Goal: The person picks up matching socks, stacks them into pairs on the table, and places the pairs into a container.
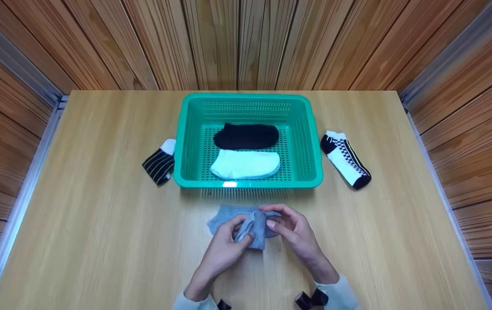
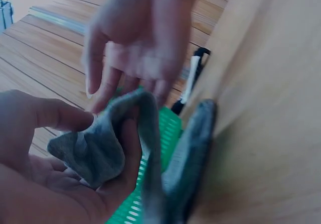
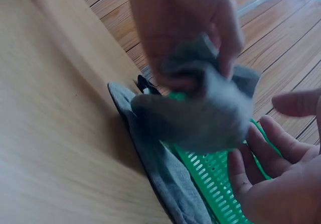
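My left hand [image 1: 226, 247] pinches a blue-grey sock [image 1: 258, 228] between thumb and fingers, raised in front of the green basket. The sock's fabric is bunched at the thumb and loops over the fingers in the left wrist view, its free end hanging down. Beneath it a second blue-grey sock [image 1: 224, 214] lies flat on the table, partly hidden by the hands. Just right of the held sock is my right hand [image 1: 295, 230]. Its thumb and fingers are spread apart at the fabric's edge, with nothing gripped in the right wrist view.
The green basket [image 1: 248, 184] stands behind the hands, holding a black sock [image 1: 246, 136] and a white sock [image 1: 246, 164]. Left of it lies a black striped sock [image 1: 160, 165], and right of it a black-and-white checked sock [image 1: 345, 159]. Wooden walls [image 1: 246, 43] enclose the table.
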Demonstrator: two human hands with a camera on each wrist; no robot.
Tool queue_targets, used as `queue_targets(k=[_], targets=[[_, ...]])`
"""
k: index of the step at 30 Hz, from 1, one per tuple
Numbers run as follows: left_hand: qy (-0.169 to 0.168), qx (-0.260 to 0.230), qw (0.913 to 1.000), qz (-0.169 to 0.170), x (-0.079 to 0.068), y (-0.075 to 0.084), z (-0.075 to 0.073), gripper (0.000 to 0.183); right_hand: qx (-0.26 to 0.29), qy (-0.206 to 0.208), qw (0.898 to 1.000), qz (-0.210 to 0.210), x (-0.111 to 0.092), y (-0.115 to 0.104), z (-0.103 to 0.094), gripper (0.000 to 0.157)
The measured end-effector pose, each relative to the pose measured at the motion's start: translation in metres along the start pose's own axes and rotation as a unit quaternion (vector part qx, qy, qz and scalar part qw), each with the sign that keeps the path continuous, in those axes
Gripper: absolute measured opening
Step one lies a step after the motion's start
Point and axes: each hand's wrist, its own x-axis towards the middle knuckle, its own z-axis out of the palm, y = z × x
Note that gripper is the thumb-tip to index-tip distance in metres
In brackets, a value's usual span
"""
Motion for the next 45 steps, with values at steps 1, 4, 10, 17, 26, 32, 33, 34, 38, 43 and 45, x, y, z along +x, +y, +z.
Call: queue_targets(k=[1, 4, 10, 17, 26, 32, 33, 34, 38, 43, 45], targets=[[-0.005, -0.007, 1.0, -0.003, -0.001, 0.003, -0.002, 0.038, 0.001, -0.012, 1.0, -0.003, 0.0, 0.001, -0.001, 0.039], [-0.012, -0.021, 0.9997, -0.008, -0.004, 0.008, -0.006, 0.037, -0.01, -0.045, 0.999, -0.001, 0.001, 0.002, -0.002, 0.044], [0.021, 0.006, 0.9997, 0.005, -0.004, 0.004, -0.008, 0.035, -0.08, -0.057, 0.995, 0.021, 0.002, 0.005, -0.001, 0.038], [0.055, 0.068, 0.9953, 0.04, 0.001, -0.01, -0.005, 0.029, -0.099, -0.05, 0.993, 0.034, 0.005, 0.01, 0.001, 0.03], [0.071, 0.015, 0.9962, 0.049, -0.004, 0.001, -0.017, 0.018, -0.121, -0.124, 0.984, 0.04, 0.003, 0.008, -0.007, 0.024], [0.081, -0.02, 0.9947, 0.059, -0.013, 0.013, -0.031, 0.02, -0.136, -0.167, 0.976, 0.022, 0.001, 0.006, -0.023, 0.025], [0.087, -0.026, 0.9941, 0.059, -0.014, 0.014, -0.033, 0.02, -0.139, -0.168, 0.976, 0.017, 0.001, 0.005, -0.026, 0.024], [0.094, -0.029, 0.9935, 0.057, -0.015, 0.014, -0.035, 0.02, -0.143, -0.165, 0.976, 0.01, 0.0, 0.005, -0.028, 0.023], [0.119, -0.036, 0.9914, 0.042, -0.013, 0.011, -0.042, 0.02, -0.141, -0.126, 0.982, 0.002, -0.001, 0.003, -0.037, 0.021], [0.13, -0.001, 0.9914, 0.017, -0.009, 0.001, -0.046, 0.019, -0.119, -0.019, 0.992, 0.047, 0.001, -0.002, -0.041, 0.027], [0.13, 0.011, 0.9913, 0.013, -0.006, -0.004, -0.046, 0.02, -0.109, 0.035, 0.991, 0.063, 0.003, -0.004, -0.04, 0.027]])
